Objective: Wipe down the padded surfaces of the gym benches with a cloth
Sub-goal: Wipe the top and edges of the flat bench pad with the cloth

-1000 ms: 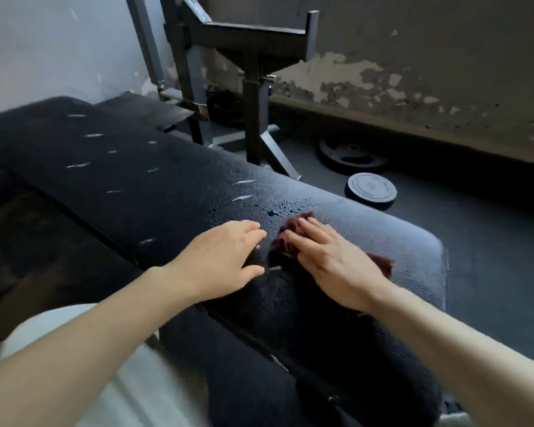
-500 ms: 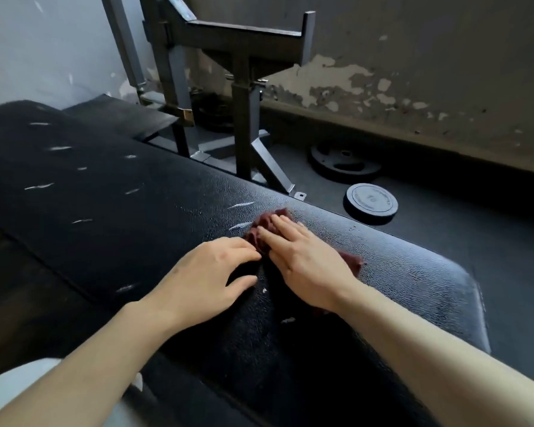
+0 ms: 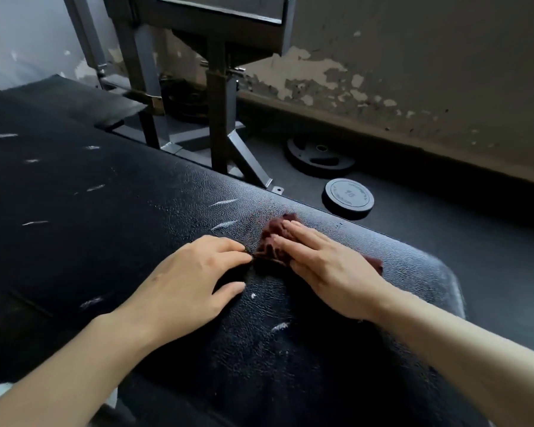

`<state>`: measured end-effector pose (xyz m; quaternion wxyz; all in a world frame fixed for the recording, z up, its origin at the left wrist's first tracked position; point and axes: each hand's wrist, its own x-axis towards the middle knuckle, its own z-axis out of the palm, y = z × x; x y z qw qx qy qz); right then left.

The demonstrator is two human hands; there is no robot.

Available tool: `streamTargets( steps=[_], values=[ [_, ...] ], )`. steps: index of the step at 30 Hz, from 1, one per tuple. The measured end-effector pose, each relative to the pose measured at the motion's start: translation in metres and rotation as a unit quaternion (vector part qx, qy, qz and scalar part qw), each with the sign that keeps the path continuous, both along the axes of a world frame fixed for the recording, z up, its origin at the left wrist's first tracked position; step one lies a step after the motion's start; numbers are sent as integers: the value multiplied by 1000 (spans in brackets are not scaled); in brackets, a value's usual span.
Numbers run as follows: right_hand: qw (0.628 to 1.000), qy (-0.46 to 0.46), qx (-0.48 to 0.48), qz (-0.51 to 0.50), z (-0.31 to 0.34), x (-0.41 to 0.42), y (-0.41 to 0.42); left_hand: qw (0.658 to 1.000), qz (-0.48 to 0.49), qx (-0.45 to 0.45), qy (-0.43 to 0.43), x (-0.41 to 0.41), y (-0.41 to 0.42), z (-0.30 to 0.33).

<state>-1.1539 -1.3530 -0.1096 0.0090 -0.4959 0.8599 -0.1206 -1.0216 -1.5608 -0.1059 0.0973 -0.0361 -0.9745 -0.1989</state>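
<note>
Here the right hand (image 3: pixel 327 266) lies flat, fingers straight and together, pressing the maroon cloth (image 3: pixel 275 241) onto the bench pad (image 3: pixel 136 195); most of the cloth is under its palm. The left hand (image 3: pixel 191 285) rests just beside, fingers relaxed. Better to keep even pressure and overlap strokes toward the scuffed stretch beyond the left hand.

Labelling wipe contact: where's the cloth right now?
In the head view, the crumpled maroon cloth lies right of centre on the black padded bench, pressed under the right hand, beside the left hand's fingertips.
</note>
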Motion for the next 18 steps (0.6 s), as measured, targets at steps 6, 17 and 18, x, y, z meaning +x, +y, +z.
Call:
streamTargets(
  steps=[6, 17, 18],
  values=[
    [984, -11, -15, -179, -6, -30, 7, 1000, 1, -10, 15, 0, 3, -3],
    [989, 17, 35, -146, -6, -14, 37, 1000, -3, -11, 15, 5, 8, -6],
    [982, 11, 29, -188, -6, -20, 30, 1000, -2, -9, 19, 4, 9, -7]
  ],
)
